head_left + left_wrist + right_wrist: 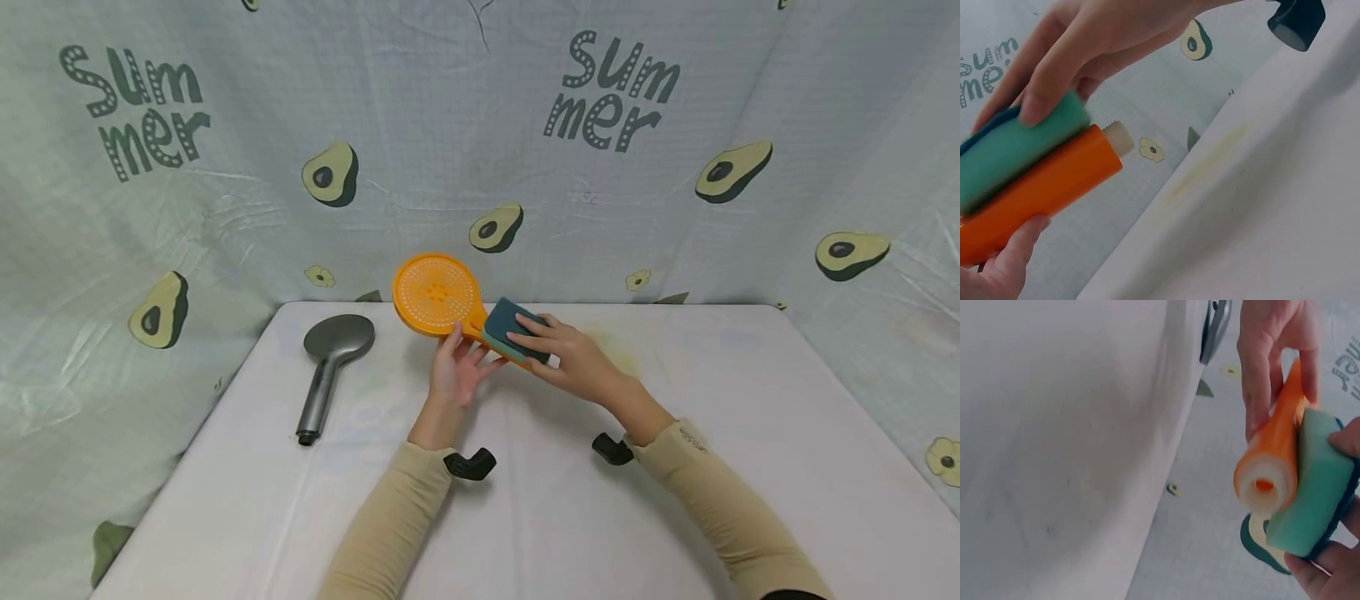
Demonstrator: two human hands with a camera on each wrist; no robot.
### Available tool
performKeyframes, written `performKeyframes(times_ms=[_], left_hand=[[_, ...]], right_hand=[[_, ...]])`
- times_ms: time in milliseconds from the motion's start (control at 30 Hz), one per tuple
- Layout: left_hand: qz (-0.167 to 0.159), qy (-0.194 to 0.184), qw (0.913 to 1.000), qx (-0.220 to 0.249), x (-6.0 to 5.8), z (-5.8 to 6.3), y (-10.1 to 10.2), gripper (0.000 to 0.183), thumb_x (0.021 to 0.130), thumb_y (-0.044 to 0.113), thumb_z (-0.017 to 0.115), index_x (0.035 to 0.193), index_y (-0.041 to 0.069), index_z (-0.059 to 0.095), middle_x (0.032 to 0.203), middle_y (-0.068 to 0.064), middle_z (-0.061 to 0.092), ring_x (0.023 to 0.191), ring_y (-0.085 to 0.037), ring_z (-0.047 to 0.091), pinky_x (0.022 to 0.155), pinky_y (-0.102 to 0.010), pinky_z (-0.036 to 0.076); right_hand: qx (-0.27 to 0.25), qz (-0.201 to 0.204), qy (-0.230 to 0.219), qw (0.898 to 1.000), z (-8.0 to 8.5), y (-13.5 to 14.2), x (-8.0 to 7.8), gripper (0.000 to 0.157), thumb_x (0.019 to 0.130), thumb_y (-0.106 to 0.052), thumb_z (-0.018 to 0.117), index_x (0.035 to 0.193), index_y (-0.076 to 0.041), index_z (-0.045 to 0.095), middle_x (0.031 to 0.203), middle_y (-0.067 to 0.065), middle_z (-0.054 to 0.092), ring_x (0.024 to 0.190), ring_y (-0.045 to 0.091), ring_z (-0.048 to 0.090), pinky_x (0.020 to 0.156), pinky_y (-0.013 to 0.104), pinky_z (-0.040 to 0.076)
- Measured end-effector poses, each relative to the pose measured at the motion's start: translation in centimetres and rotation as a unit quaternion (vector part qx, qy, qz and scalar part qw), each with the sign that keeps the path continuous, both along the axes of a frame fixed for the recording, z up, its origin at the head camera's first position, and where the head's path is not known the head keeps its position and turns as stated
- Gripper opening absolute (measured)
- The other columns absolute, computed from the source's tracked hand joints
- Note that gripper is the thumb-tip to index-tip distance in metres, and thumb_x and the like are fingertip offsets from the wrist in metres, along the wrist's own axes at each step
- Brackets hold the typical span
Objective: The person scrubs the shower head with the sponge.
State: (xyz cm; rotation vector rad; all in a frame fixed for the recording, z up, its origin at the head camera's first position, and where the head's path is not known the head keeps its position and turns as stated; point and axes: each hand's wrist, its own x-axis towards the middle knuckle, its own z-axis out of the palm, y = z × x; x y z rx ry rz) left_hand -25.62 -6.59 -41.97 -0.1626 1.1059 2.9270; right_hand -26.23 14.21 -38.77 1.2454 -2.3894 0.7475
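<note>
An orange shower head (435, 293) with a round, perforated face is held above the table. My left hand (455, 377) grips its handle near the neck, thumb on one side and fingers on the other. In my right hand (576, 360) is a two-layer sponge (504, 321), dark blue on one face and light green on the other. Its green side lies against the orange handle (1060, 181). A white threaded end (1119, 139) sticks out of the handle, and the right wrist view shows its hollow opening (1265, 485).
A grey shower head (337, 340) lies on the left part of the white-covered table (555, 517). Behind the table hangs a pale curtain (420, 117) printed with avocados and lettering. Both wrists carry black camera mounts (470, 465).
</note>
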Motion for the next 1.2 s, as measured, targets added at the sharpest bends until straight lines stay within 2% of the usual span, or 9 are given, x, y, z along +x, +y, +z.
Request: performKeyframes(times_ms=[267, 367, 467, 667, 767, 867, 967, 1067, 1200], left_hand=[[-0.009, 0.008, 0.9999, 0.003, 0.0, 0.0, 0.0, 0.029, 0.112, 0.029, 0.042, 0.138, 0.015, 0.042, 0.120, -0.007, 0.054, 0.103, -0.025, 0.066, 0.085, -0.054, 0.057], [0.000, 0.005, 0.9999, 0.014, -0.3, 0.4, -0.6, 0.033, 0.112, 0.029, 0.041, 0.142, 0.016, 0.039, 0.124, -0.008, 0.052, 0.108, -0.028, 0.063, 0.095, -0.060, 0.050], [0.013, -0.002, 0.9991, 0.039, -0.5, 0.8, -1.2, 0.035, 0.112, 0.028, 0.042, 0.145, 0.016, 0.037, 0.129, -0.010, 0.051, 0.119, -0.035, 0.057, 0.106, -0.068, 0.036], [0.020, 0.002, 0.9978, 0.063, -0.5, 0.9, -1.6, 0.033, 0.112, 0.026, 0.042, 0.143, 0.015, 0.038, 0.132, -0.013, 0.050, 0.128, -0.040, 0.051, 0.107, -0.073, 0.026], [0.008, 0.003, 0.9989, 0.046, -0.2, 0.6, -1.2, 0.029, 0.112, 0.026, 0.041, 0.139, 0.015, 0.042, 0.127, -0.010, 0.054, 0.117, -0.034, 0.059, 0.103, -0.069, 0.038], [-0.002, 0.003, 0.9993, 0.036, -0.1, 0.5, -0.7, 0.024, 0.112, 0.025, 0.042, 0.134, 0.016, 0.045, 0.121, -0.008, 0.056, 0.104, -0.029, 0.065, 0.087, -0.059, 0.054], [0.000, 0.006, 0.9992, 0.038, 0.0, 0.5, -0.4, 0.027, 0.112, 0.026, 0.044, 0.137, 0.016, 0.044, 0.123, -0.008, 0.056, 0.102, -0.027, 0.064, 0.076, -0.049, 0.058], [0.013, 0.005, 0.9992, 0.038, -0.1, 0.8, -0.7, 0.036, 0.111, 0.027, 0.046, 0.146, 0.016, 0.039, 0.131, -0.010, 0.053, 0.109, -0.029, 0.062, 0.085, -0.051, 0.056], [0.032, -0.006, 0.9983, 0.049, -0.3, 1.3, -1.4, 0.042, 0.111, 0.027, 0.047, 0.150, 0.015, 0.036, 0.138, -0.013, 0.050, 0.122, -0.034, 0.056, 0.105, -0.063, 0.042]], right_hand=[[0.011, -0.010, 0.016, 1.000, 0.1, -1.5, 0.0, 0.045, 0.092, -0.009, 0.076, 0.136, -0.007, 0.067, 0.147, 0.021, 0.052, 0.131, 0.057, 0.046, 0.105, 0.061, 0.042], [0.011, -0.004, -0.009, 1.000, 0.3, -0.7, -0.2, 0.044, 0.093, -0.009, 0.075, 0.136, -0.008, 0.068, 0.147, 0.018, 0.054, 0.131, 0.055, 0.048, 0.102, 0.059, 0.046], [-0.006, 0.007, -0.048, 0.999, 0.2, 0.5, -0.5, 0.043, 0.092, -0.005, 0.073, 0.135, -0.006, 0.068, 0.145, 0.018, 0.056, 0.130, 0.052, 0.051, 0.101, 0.059, 0.047], [-0.031, 0.009, -0.078, 0.996, -0.3, 1.1, -0.9, 0.043, 0.093, -0.002, 0.072, 0.136, -0.004, 0.066, 0.145, 0.017, 0.056, 0.132, 0.049, 0.050, 0.104, 0.058, 0.045], [-0.016, 0.002, -0.044, 0.999, -0.4, -0.1, -0.9, 0.044, 0.093, -0.006, 0.074, 0.136, -0.005, 0.066, 0.147, 0.020, 0.054, 0.131, 0.054, 0.048, 0.104, 0.061, 0.043], [0.003, -0.010, 0.000, 1.000, -0.3, -1.3, -0.6, 0.045, 0.093, -0.010, 0.076, 0.137, -0.006, 0.066, 0.147, 0.021, 0.053, 0.130, 0.058, 0.046, 0.105, 0.062, 0.042], [0.016, -0.014, 0.029, 0.999, 0.0, -1.9, -0.5, 0.047, 0.091, -0.009, 0.078, 0.136, -0.007, 0.067, 0.147, 0.022, 0.053, 0.130, 0.058, 0.046, 0.105, 0.062, 0.042], [0.023, -0.003, 0.026, 0.999, 0.3, -1.5, -0.3, 0.046, 0.090, -0.007, 0.078, 0.135, -0.007, 0.068, 0.146, 0.021, 0.054, 0.130, 0.057, 0.047, 0.104, 0.061, 0.044], [0.014, 0.018, -0.029, 0.999, 0.1, 0.1, -0.1, 0.044, 0.092, -0.006, 0.074, 0.135, -0.007, 0.068, 0.146, 0.021, 0.054, 0.133, 0.056, 0.045, 0.104, 0.061, 0.043]])
